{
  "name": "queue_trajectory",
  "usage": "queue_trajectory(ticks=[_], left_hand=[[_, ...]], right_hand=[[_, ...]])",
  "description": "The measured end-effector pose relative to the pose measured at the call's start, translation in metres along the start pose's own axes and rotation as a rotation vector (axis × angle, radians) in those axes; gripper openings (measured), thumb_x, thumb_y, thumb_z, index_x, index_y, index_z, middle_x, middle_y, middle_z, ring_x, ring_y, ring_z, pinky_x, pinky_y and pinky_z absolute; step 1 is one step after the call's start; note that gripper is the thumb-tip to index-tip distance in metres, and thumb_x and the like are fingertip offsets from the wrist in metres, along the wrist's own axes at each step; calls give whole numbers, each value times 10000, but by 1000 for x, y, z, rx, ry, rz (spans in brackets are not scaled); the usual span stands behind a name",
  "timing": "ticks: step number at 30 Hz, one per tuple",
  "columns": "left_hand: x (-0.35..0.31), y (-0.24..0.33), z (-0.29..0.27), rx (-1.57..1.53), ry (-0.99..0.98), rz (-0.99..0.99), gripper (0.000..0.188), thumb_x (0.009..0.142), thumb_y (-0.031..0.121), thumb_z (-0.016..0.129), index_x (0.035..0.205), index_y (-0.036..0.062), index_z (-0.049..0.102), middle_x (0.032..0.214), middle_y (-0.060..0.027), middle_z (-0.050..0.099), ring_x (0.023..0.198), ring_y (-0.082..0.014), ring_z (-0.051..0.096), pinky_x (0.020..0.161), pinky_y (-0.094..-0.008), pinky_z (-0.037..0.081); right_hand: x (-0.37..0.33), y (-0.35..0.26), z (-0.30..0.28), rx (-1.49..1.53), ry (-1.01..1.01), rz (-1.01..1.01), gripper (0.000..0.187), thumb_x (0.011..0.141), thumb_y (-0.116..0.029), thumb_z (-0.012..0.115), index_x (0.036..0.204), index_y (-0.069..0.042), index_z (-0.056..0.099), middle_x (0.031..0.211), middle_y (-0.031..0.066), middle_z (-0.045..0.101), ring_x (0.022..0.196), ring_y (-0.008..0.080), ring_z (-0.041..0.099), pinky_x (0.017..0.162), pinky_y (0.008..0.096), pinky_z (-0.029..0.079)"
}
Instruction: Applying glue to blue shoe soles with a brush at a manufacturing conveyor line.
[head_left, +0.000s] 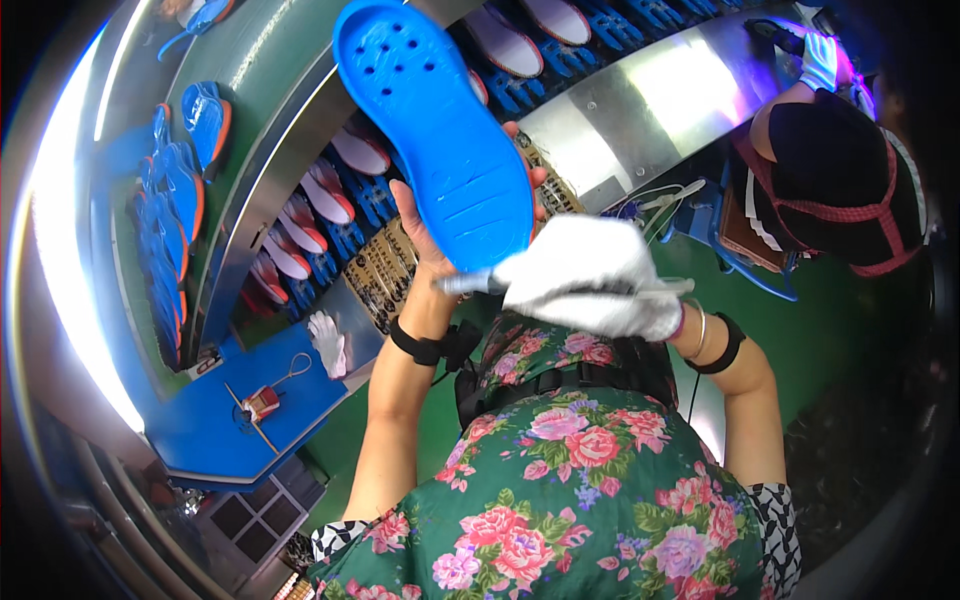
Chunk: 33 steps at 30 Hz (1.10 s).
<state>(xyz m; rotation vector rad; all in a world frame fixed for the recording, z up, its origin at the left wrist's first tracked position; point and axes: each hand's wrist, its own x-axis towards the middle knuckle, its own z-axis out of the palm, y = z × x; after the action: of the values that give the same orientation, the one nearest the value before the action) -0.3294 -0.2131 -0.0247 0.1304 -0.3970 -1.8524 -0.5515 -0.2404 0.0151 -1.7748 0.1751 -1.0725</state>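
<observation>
My bare left hand (pixel 428 235) holds a bright blue shoe sole (pixel 455 150) from below, its thumb along the left edge and fingertips at the right edge. The sole has a cluster of small round holes at its far end, shallow grooves near the other end and a wet-looking shine. My right hand (pixel 590 275), in a white glove, is closed round a slim brush-like tool (pixel 472 283). Motion blurs its tip, which lies at the sole's near end; whether they touch I cannot tell.
Blue soles with orange rims (pixel 205 130) lie on a green belt (pixel 270 50) at the left. White-and-red shoe uppers (pixel 325 190) line a rack beyond my hands. A white glove (pixel 328 343) rests on a blue table (pixel 200 420). Another person (pixel 840 180) sits at the right.
</observation>
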Motion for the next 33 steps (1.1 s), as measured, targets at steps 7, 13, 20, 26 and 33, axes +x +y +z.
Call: queue_trajectory(ticks=[7, 13, 20, 26, 33], left_hand=[[-6, 2, -9, -75, 88, -24, 1270, 838, 844, 684, 1739, 63, 245, 1717, -201, 386, 1338, -509, 607, 1054, -650, 581], [-14, 10, -5, 200, 261, -186, 1385, 761, 856, 764, 1706, -18, 252, 1580, -297, 487, 1272, -472, 638, 1044, -572, 590], [-10, 23, -10, 210, 148, -315, 1320, 788, 796, 769, 1708, -9, 273, 1663, -303, 388, 1325, -518, 603, 1072, -616, 567], [-7, 30, 0, -136, 247, -441, 993, 937, 564, 693, 1669, -32, 385, 1582, -346, 530, 1351, -589, 601, 1167, -629, 501], [3, 40, 6, 290, 310, -490, 1023, 888, 560, 739, 1696, 45, 383, 1673, -321, 436, 1409, -609, 539, 1183, -681, 469]], right_hand=[[-13, -9, 5, -140, -101, -51, 209, 869, -112, 867, 1076, -120, 841, 1093, 74, 824, 919, 268, 781, 807, 402, 634], [-18, -3, 4, -100, 14, 16, 203, 849, -84, 873, 1050, -103, 852, 1072, 88, 832, 939, 274, 786, 821, 395, 624], [-25, -14, -4, 143, -140, 158, 222, 818, -84, 902, 1032, -127, 860, 1069, 88, 831, 897, 254, 773, 803, 381, 617], [-28, -5, -8, -371, -126, -205, 350, 854, -43, 816, 1203, -74, 819, 1188, 161, 813, 954, 303, 776, 806, 404, 637], [-29, -8, -12, -15, -142, -30, 279, 841, -70, 879, 1116, -101, 843, 1120, 109, 824, 906, 271, 778, 794, 391, 631]])
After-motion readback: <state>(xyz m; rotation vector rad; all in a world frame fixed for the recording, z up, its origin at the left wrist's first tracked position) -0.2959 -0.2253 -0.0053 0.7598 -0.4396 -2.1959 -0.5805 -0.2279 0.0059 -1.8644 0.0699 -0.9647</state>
